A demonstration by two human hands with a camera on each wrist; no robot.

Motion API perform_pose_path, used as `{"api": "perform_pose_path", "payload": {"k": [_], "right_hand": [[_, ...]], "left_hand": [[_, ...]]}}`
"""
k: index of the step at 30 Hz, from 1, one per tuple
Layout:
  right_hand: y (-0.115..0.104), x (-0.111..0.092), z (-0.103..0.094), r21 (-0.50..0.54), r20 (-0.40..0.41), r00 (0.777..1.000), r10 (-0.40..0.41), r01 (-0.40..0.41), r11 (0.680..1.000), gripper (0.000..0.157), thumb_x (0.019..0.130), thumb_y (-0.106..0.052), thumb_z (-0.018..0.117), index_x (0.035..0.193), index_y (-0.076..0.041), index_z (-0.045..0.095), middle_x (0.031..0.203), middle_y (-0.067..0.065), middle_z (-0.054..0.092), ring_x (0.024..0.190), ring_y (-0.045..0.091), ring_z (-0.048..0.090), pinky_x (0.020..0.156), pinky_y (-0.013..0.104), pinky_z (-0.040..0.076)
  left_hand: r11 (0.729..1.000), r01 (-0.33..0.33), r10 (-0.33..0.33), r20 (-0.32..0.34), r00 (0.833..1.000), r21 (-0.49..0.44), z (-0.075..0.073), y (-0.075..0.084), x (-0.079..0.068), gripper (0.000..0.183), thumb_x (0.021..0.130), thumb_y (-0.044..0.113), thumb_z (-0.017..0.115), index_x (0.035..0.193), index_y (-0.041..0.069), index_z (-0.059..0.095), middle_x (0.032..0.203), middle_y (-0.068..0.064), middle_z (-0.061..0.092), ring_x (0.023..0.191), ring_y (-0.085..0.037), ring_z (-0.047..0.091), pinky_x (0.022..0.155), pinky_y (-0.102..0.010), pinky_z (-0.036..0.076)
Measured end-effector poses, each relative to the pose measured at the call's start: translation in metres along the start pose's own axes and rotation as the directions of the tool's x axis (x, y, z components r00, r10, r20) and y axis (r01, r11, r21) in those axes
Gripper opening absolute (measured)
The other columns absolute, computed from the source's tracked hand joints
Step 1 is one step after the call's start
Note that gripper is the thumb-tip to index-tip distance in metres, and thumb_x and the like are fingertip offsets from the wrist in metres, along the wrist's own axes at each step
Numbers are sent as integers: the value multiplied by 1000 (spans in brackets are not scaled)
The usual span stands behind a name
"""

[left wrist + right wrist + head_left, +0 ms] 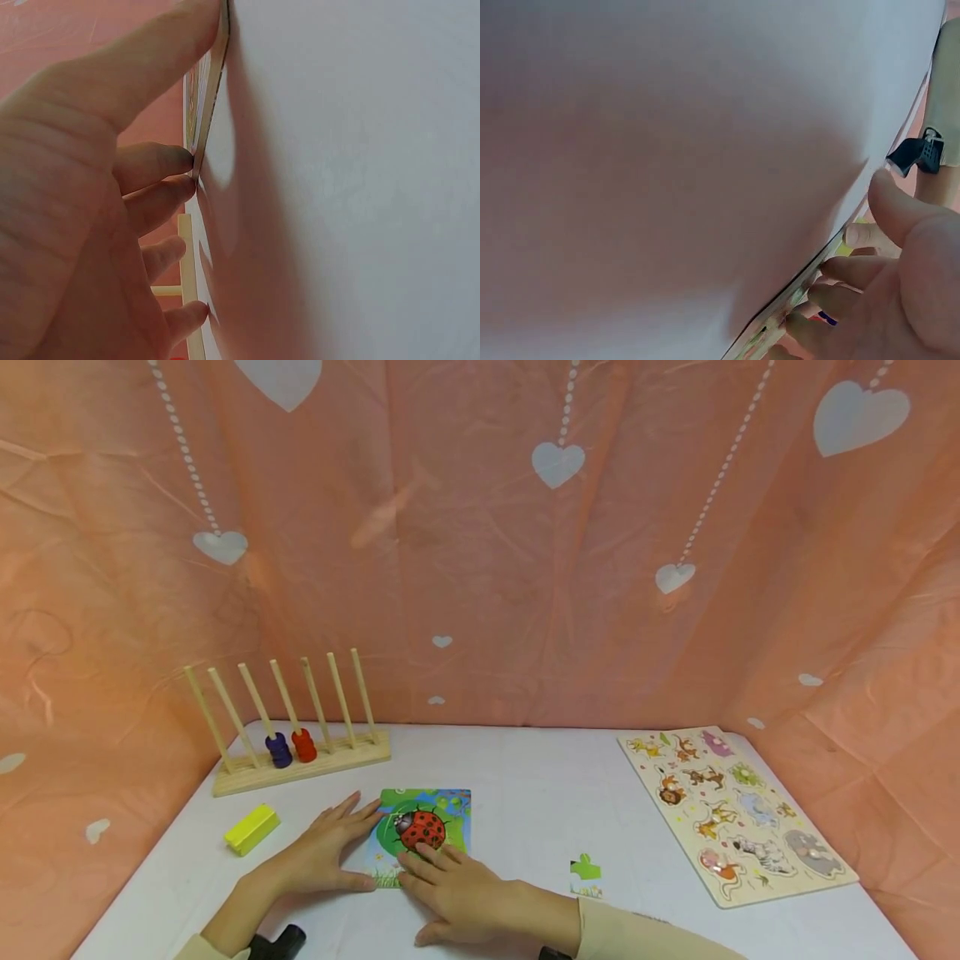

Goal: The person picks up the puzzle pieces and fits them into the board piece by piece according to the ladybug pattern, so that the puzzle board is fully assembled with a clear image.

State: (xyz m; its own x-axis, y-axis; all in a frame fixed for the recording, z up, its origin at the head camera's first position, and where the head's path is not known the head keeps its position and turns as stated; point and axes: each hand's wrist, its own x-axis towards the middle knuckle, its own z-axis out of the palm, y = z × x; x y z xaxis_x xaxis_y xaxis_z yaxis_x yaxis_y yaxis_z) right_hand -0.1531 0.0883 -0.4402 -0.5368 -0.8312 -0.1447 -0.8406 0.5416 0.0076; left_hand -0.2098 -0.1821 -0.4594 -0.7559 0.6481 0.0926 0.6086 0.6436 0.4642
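A square ladybug jigsaw puzzle (422,828) lies flat on the white table. My left hand (322,853) spans its left side, with the thumb at the lower left corner and fingertips at the upper left edge. In the left wrist view, the thumb and two fingers of the left hand (97,165) touch the board's edge. My right hand (468,900) rests its outstretched fingertips on the lower part of the picture. The right wrist view shows the right hand (885,277) along the puzzle's edge (787,296). To the right lies a loose puzzle piece (586,868), apart from both hands.
A wooden peg stand (315,767) with purple rings (278,750) and red rings (303,745) stands at the back left. Nearer is a yellow block (252,829). An animal peg puzzle board (731,814) lies at the right. A pink curtain (487,552) hangs behind the table (525,777).
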Motion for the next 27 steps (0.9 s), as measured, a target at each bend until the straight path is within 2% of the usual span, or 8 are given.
{"api": "perform_pose_path", "payload": {"k": [8,22,27], "right_hand": [[-5,-3,-3,-6,46,999,17,-17,1000,83,95,-60,51,158,-11,28,166,5,18,151,27,17,115,40,33],[-9,-1,-3,-19,69,997,18,-17,1000,82,96,-63,44,159,-13,27,166,2,16,151,26,16,117,42,30],[-9,0,-3,5,77,997,10,-11,1000,82,96,-62,44,158,-11,27,166,2,16,152,20,15,117,45,28]], "left_hand": [[1000,18,-19,24,1000,14,-1,-2,2,98,75,61,77,143,-4,50,154,-22,39,143,-55,18,104,-77,19],[1000,29,-29,33,999,6,0,-3,0,98,76,62,76,143,-4,49,155,-22,38,143,-55,17,103,-79,18],[1000,25,-25,30,999,5,0,-3,-1,98,76,61,77,143,-5,50,154,-22,38,143,-55,17,103,-79,19]]}}
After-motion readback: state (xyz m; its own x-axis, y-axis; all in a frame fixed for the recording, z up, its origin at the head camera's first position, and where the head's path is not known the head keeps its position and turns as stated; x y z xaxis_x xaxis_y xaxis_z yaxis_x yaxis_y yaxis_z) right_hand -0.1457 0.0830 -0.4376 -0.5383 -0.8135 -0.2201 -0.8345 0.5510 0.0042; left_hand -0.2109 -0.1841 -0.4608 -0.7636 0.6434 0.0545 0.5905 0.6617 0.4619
